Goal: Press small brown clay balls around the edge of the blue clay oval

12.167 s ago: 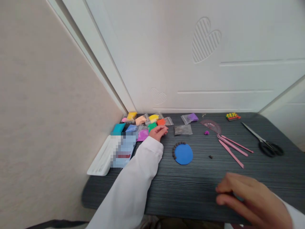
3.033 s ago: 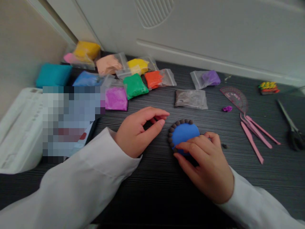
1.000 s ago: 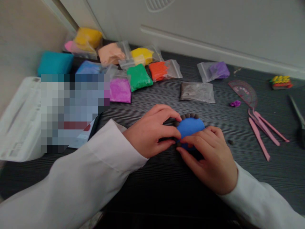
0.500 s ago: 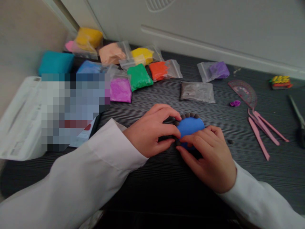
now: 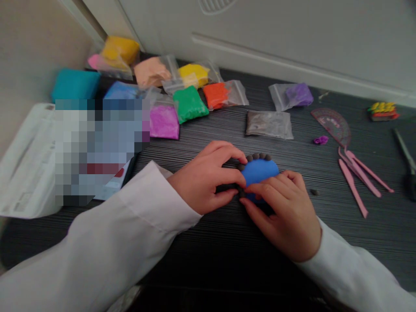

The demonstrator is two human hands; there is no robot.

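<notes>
A blue clay disc (image 5: 260,170) lies on the dark table, with several small black clay balls (image 5: 259,156) set side by side along its far and left edge. My left hand (image 5: 216,175) has its fingertips curled against the disc's left edge, steadying it. My right hand (image 5: 284,208) reaches over the disc's near side, thumb and forefinger closed on a black clay ball (image 5: 242,193) at the lower left edge. The right fingers hide the near part of the disc. One loose bit of black clay (image 5: 315,192) rests to the right of my right hand.
Bagged clay in several colours, including green (image 5: 190,104), magenta (image 5: 164,122) and grey-black (image 5: 269,124), lies behind. On the right are a protractor (image 5: 333,125), pink clay tools (image 5: 353,188) and scissors (image 5: 404,151). A white container (image 5: 22,173) and a partly blurred screen (image 5: 108,188) stand left.
Both hands stay almost in place at the blue disc. Only a very slight shift of the whole view shows.
</notes>
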